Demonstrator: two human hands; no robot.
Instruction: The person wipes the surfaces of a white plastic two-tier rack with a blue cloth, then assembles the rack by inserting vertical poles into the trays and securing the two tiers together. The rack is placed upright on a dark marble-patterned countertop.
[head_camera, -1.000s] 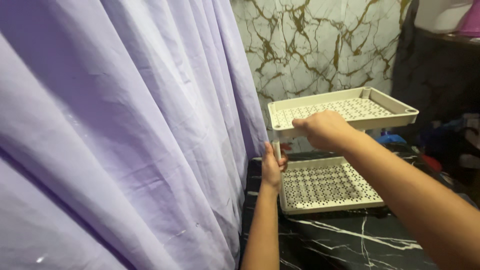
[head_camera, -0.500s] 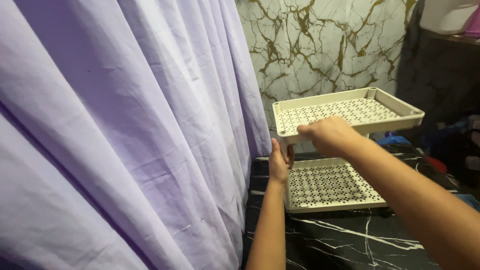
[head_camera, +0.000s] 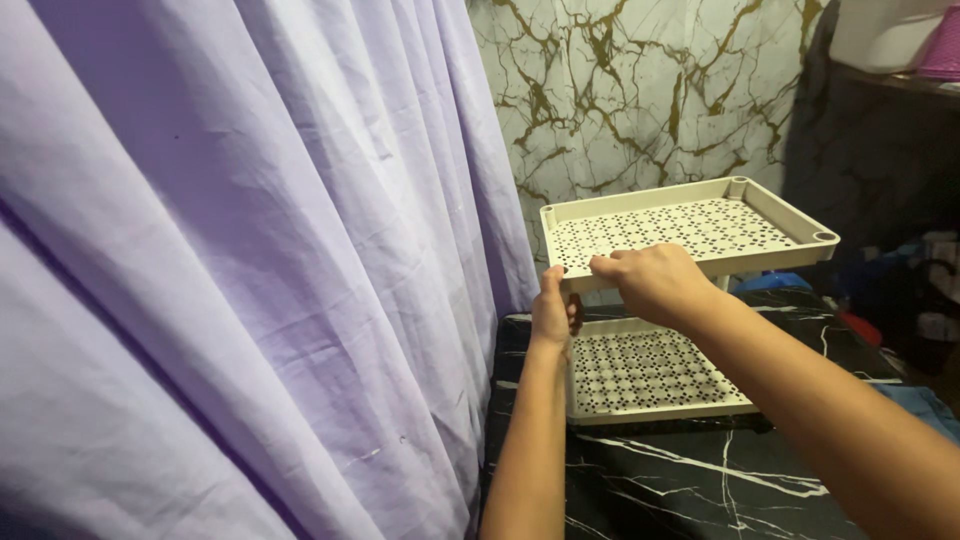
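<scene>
Cream perforated shelf trays are standing as a two-tier rack on the black marble-patterned bench (head_camera: 700, 480), just right of the lilac curtain (head_camera: 250, 260) that is filling the left half of the view. Beside the curtain, the left hand (head_camera: 553, 312) is wrapping closed around the near-left corner post under the upper tray (head_camera: 690, 225). The right hand (head_camera: 650, 282) is curling over that tray's front rim, fingers bent down onto it. The lower tray (head_camera: 650, 372) is already sitting flat on the bench and the upper one is looking level above it, though whether its corner is fully seated on the post is hard to tell. No packages, labels or signs are showing; further right only dim clutter is lying in shadow.
</scene>
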